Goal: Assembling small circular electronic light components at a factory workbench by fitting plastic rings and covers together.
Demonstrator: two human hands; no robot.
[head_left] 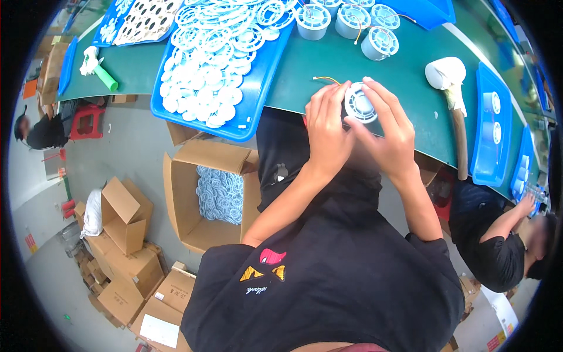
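I observe both hands through the head camera, at the near edge of the green tabletop [410,64]. The white slotted round housing [361,104] is located between the hands, raised in front of the torso, with its slotted face visible. The left hand [328,124] closes on the left side of the housing, fingers extended along it. The right hand [394,132] grips the opposite side, fingers curved over the far rim and thumb against the near side. A thin wire lead [326,79] projects beyond the left fingers; I cannot tell where its hidden end is attached. Forward of the hands stands a group of similar white motor housings [380,46], some with leads. To the left, a blue tray [253,108] contains loose white discs [202,97] and slotted rings [226,20]. To the right lies a mallet [460,129] with a white-wrapped head; beyond it, a second blue tray [489,169] holds two white cylinders [496,132]. Below the table edge, an open cardboard box [179,196] contains light-blue rings [220,196].
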